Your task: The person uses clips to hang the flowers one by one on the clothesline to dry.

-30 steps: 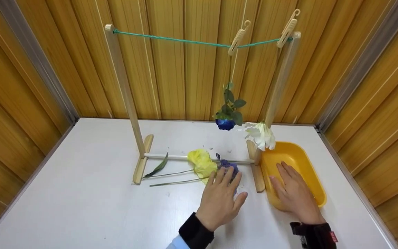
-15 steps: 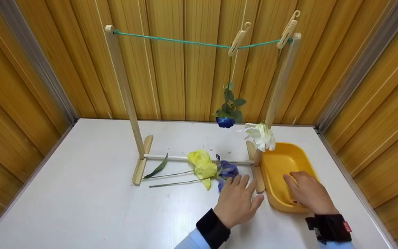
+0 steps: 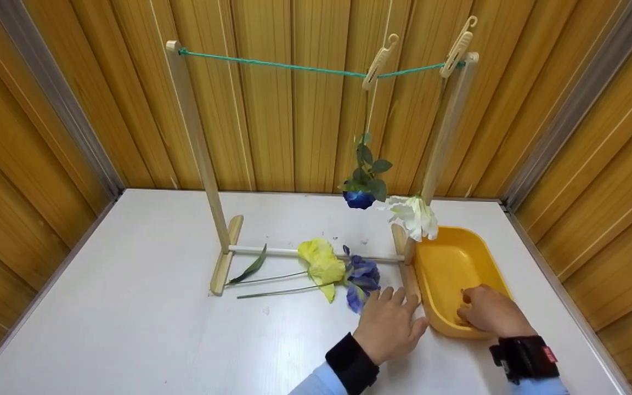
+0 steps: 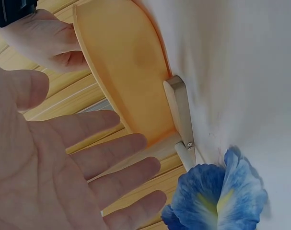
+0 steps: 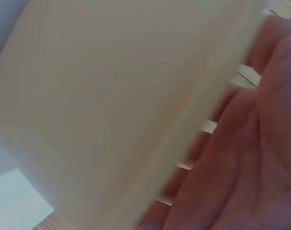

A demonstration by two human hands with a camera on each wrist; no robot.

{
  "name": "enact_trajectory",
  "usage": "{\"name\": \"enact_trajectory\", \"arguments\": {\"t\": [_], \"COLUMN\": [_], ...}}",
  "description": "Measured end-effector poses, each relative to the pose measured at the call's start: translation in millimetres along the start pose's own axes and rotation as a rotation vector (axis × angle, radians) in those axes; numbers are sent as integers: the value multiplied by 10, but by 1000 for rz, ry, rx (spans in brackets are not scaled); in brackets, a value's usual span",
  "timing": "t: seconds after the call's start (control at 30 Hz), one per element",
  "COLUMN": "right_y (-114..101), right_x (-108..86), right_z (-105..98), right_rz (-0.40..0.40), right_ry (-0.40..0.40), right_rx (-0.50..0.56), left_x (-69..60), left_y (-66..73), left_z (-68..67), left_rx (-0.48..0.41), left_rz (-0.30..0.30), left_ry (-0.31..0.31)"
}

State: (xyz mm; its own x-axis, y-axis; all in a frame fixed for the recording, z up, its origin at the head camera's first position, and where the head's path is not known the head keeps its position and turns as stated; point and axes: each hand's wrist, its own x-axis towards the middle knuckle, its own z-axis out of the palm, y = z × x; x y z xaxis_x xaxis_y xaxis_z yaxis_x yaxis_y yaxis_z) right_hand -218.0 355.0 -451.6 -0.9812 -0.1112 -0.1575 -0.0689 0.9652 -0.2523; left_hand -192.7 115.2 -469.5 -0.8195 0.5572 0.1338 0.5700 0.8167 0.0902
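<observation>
My left hand [image 3: 390, 326] hovers over the table with its fingers spread, just right of a blue-purple iris [image 3: 362, 277]. Its bare palm faces the left wrist view, where the iris [image 4: 217, 194] lies below the fingertips. Inside a yellow plastic tub [image 3: 445, 258] is my right hand [image 3: 494, 312], fingers bent down near the bottom. The tub wall [image 5: 111, 105] hides those fingertips in the right wrist view, so what they touch cannot be seen. Beside the iris lies a yellow flower [image 3: 321, 260] with a thin stem.
A wooden rack [image 3: 198, 137] carries a green cord [image 3: 272, 63]. Two clothespins, one mid-right [image 3: 379, 63] and one far right [image 3: 456, 55], hold a hanging blue rose [image 3: 359, 198] and a white flower [image 3: 417, 216]. The tub stands against the rack's right foot [image 3: 410, 282].
My left hand has drawn back to the right and towards me, uncovering the iris. The right hand has moved towards the tub's near right end, and its fingers have bent.
</observation>
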Motion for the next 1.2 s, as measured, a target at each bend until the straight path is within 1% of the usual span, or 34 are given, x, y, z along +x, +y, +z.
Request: {"name": "enact_trajectory", "arguments": {"t": [0.1, 0.2, 0.4, 0.53, 0.63, 0.77, 0.9, 0.97, 1.1, 1.2], "right_y": [0, 6, 12, 13, -15, -104, -239, -313, -461, -574], "right_x": [6, 14, 51, 70, 68, 59, 48, 32, -17, -44], "right_z": [26, 60, 102, 100, 94, 74, 30, 6, -31, -37], "right_rz": [-10, -36, -54, -34, 0, 21, 3, -22, -89, -128], "right_ry": [-10, 2, 10, 4, 4, 39, 110, 171, 323, 418], "right_rx": [17, 32, 14, 22, 54, 88, 122, 148, 211, 251], "left_x": [11, 27, 50, 62, 63, 42, 12, -4, -41, -83], "left_y": [8, 15, 30, 36, 27, 0, -44, -71, -130, -187], "left_z": [24, 57, 127, 142, 137, 107, 59, 32, -22, -53], "left_rx": [-9, -9, -6, -9, -16, -28, -35, -39, -58, -79], "left_rz": [-4, -10, -13, -2, 6, 12, 12, 10, 5, 3], "left_ry": [1, 2, 4, 20, 31, 63, 104, 115, 143, 178]}}
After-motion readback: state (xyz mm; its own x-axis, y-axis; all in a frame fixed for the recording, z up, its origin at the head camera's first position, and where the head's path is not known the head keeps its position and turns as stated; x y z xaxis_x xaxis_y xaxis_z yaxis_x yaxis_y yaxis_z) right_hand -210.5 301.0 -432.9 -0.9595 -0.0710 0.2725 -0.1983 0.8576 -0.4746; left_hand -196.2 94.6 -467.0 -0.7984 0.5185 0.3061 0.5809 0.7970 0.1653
